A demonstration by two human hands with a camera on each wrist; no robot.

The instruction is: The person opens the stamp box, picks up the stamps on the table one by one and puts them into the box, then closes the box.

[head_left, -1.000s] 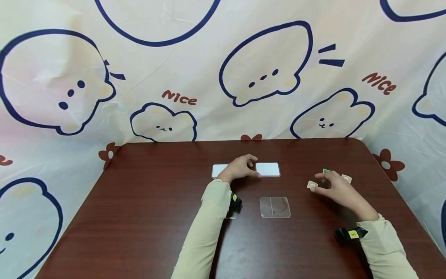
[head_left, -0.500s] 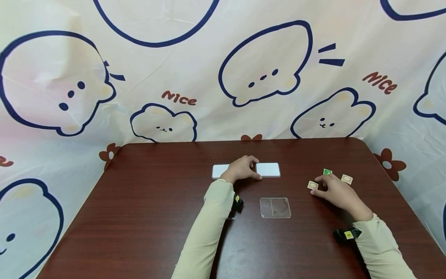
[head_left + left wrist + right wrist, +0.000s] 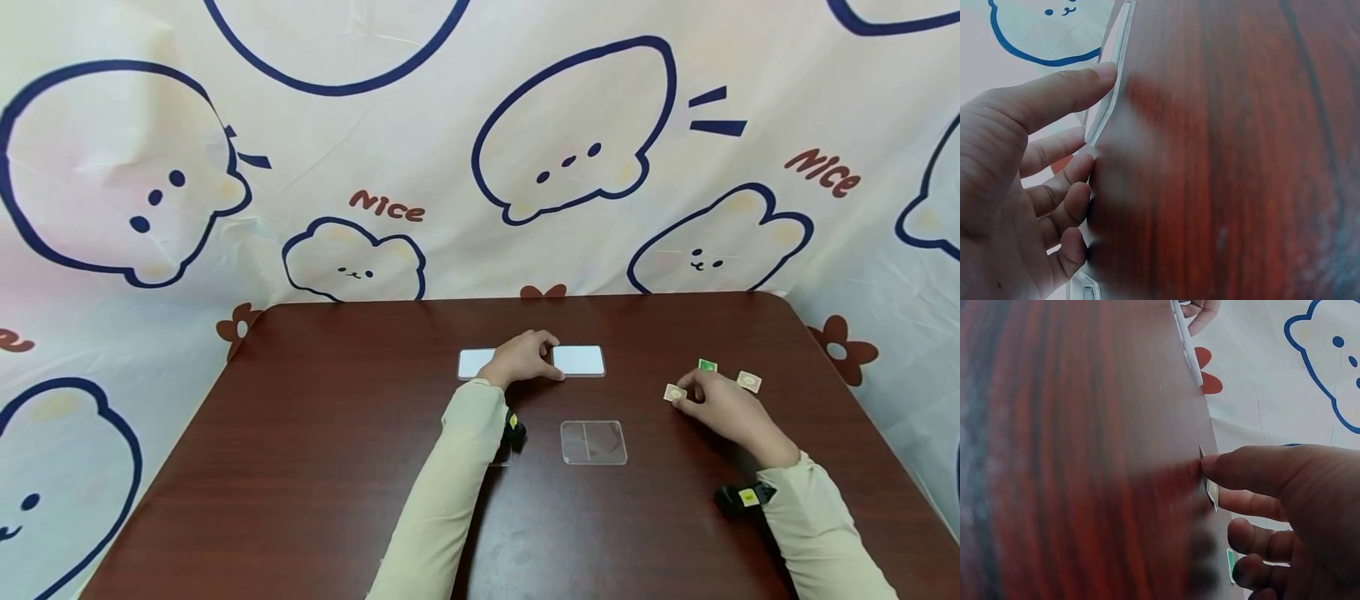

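At the back of the table, my left hand (image 3: pixel 522 358) holds the left end of a flat white rectangle in a clear case (image 3: pixel 578 361). Its thumb is on the near edge and the index finger at the corner, as the left wrist view shows (image 3: pixel 1100 94). A similar white rectangle (image 3: pixel 475 362) lies partly behind this hand. On the right, my right hand (image 3: pixel 731 408) pinches a small cream square card (image 3: pixel 674 393) between thumb and index finger. Close by lie a small green card (image 3: pixel 707 365) and another cream card (image 3: pixel 749 382).
A clear, shallow two-part case (image 3: pixel 593 442) lies in front of the white rectangles. Another clear case (image 3: pixel 501 459) is mostly hidden under the left wrist. The brown wooden table (image 3: pixel 300 467) ends at a printed cloth (image 3: pixel 450 150) behind.
The thumb and index finger of my right hand have come together on the cream card, and that wrist has shifted slightly left. My left hand stays nearly still.
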